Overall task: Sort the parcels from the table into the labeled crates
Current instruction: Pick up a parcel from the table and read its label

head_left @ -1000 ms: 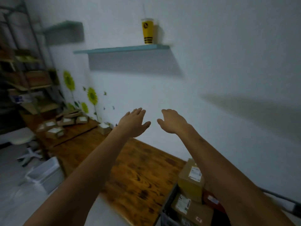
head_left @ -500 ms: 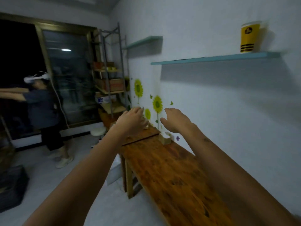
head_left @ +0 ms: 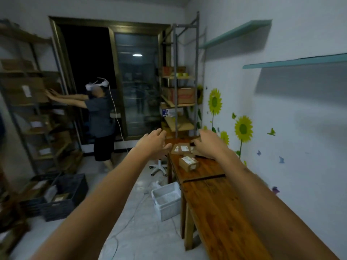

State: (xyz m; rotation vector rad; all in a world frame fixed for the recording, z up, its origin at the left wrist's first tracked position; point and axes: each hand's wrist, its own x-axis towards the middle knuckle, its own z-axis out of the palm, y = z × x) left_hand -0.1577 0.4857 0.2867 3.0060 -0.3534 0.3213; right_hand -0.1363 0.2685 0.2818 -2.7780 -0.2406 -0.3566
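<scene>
Parcels (head_left: 188, 163) now below hands (head_left: 208, 143).

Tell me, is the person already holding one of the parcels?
No. Both the left hand and the right hand are open and empty, reaching toward the parcels lying on the wooden table.

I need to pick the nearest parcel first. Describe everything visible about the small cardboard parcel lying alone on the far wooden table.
The small brown cardboard parcel is a low, closed rectangular box with a white printed label on its top face; the print is too blurred to read. It lies flat on the far dark-stained wooden table, turned at an angle to the table's edges and apart from the cluster of similar labelled boxes behind it. Neither hand touches it: the right hand hovers above and beyond it.
</scene>
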